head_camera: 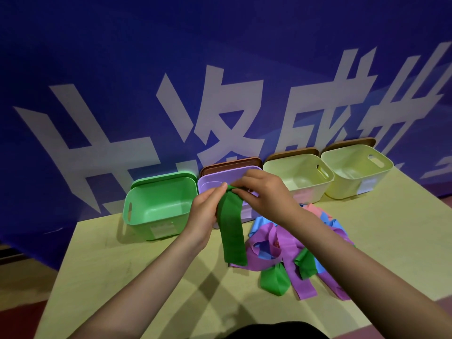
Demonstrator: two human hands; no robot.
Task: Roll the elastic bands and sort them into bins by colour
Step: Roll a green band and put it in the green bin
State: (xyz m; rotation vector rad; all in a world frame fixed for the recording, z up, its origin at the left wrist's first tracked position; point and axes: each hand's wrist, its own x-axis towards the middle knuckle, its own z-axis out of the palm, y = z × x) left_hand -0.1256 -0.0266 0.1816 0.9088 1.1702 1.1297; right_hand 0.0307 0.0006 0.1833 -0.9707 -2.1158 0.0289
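I hold a green elastic band up in front of the bins; it hangs down flat to the table. My left hand and my right hand both pinch its top end, fingertips close together. Below my right forearm lies a tangled pile of bands in purple, blue, pink and green. Behind stand a green bin, a purple bin partly hidden by my hands, and two pale yellow bins.
The bins stand in a row at the far edge of a light wooden table, against a blue banner with large white characters. Brown lids lean behind three of the bins. The table's left edge drops to a red floor.
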